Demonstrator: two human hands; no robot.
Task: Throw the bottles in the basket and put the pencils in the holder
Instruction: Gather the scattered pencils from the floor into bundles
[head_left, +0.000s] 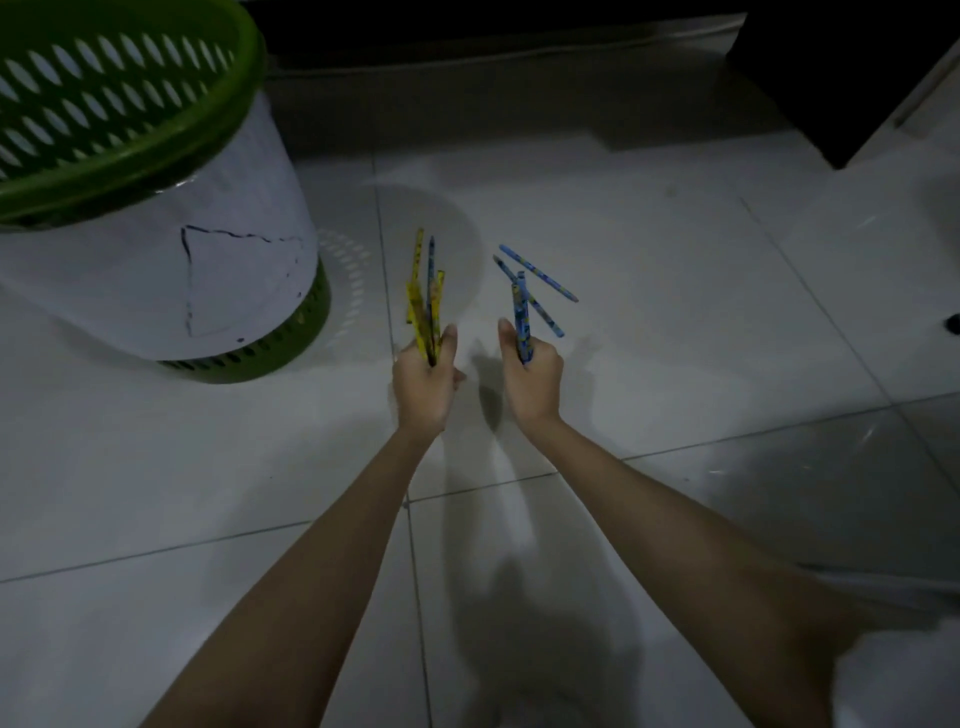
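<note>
- Down on the tiled floor (649, 291), both bare forearms reach forward, each hand closed round a bundle of pencils.
- The left hand (423, 382) has its grip clenched on the yellow pencils (423, 296); they stand up out of the fist, fanning slightly, with one darker blue-toned pencil among them.
- The right hand (532, 379) has its grip clenched on the blue pencils (522, 322); one stands nearly upright from the fist, while two others slant away up and to the right.
- Whether the two slanting blue pencils are all held in the fist or partly lying on the floor cannot be told from this view.
- The two hands are near each other but apart, with a strip of bare floor and their shadows between them.
- To the left stands the green basket (124, 156), a slotted plastic one with a thick green rim; a white sheet with a thin black line on it covers most of its outer wall, leaving a green slotted band at the base.
- The basket is well apart from both hands, and its inside shows only slotted wall from this angle.
- Light is dim; a round pale patch falls on the floor just behind the yellow pencils.
- Dark furniture (857, 78) closes the top right corner.
</note>
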